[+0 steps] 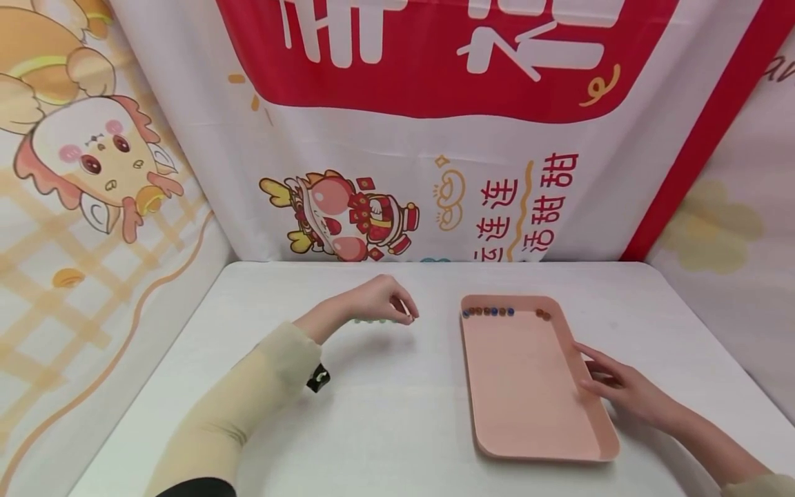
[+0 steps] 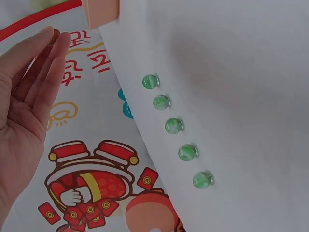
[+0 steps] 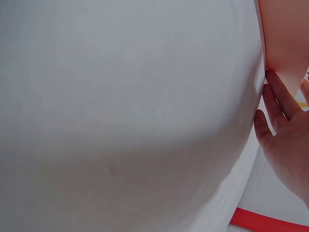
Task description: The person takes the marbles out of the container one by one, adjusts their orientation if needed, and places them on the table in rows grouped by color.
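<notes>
My left hand (image 1: pixel 381 300) hovers over the white table, thumb and fingertips pinched together. A small brownish marble (image 2: pixel 56 33) shows between them, mostly hidden by the fingers. Below that hand, several green marbles (image 2: pixel 174 125) lie in a row on the table. To the right stands a shallow pink tray (image 1: pixel 528 393). Along its far wall sit blue and brown marbles (image 1: pixel 494 312) on the left, with two brown marbles (image 1: pixel 543 315) apart from them near the right corner. My right hand (image 1: pixel 627 393) holds the tray's right wall, thumb at the rim and fingers against the outside.
The white table (image 1: pixel 385 442) ends at a printed cloth backdrop (image 1: pixel 435 186), with patterned cloth sides (image 1: pixel 93 276) to the left and right. A black clip-like item (image 1: pixel 318 378) sits at the left sleeve cuff.
</notes>
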Demonstrator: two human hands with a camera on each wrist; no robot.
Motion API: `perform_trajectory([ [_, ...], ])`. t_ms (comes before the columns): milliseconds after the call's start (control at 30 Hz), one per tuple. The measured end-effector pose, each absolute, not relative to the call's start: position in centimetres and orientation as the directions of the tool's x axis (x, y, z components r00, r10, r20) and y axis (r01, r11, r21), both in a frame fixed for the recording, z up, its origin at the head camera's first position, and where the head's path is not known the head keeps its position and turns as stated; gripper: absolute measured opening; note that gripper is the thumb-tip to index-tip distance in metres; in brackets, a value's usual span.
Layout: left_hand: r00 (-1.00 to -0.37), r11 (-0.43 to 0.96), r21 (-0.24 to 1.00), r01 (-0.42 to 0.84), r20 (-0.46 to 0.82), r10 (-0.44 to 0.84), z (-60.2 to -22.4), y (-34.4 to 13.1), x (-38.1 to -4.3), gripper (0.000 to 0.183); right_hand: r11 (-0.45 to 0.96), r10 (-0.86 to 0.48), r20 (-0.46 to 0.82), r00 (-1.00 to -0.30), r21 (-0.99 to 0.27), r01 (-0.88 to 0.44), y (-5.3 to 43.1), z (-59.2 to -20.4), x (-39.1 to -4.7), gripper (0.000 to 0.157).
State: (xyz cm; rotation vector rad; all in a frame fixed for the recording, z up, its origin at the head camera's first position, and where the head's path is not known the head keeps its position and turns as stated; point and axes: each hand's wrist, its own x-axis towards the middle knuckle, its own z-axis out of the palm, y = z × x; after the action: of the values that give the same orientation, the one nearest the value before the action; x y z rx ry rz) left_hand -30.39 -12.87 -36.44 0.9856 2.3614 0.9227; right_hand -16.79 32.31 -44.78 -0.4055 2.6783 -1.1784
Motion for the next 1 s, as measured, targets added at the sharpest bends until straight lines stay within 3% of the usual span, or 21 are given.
perform_trajectory([
  [1000,-0.802,0.653,0.622,0.433,-0.065,0.594,-40.1,-24.4,-29.4,0.014,0.654,-0.332,-0.030,-0.943,-0.728,-0.207,32.7,-44.9,-17.0,0.071],
])
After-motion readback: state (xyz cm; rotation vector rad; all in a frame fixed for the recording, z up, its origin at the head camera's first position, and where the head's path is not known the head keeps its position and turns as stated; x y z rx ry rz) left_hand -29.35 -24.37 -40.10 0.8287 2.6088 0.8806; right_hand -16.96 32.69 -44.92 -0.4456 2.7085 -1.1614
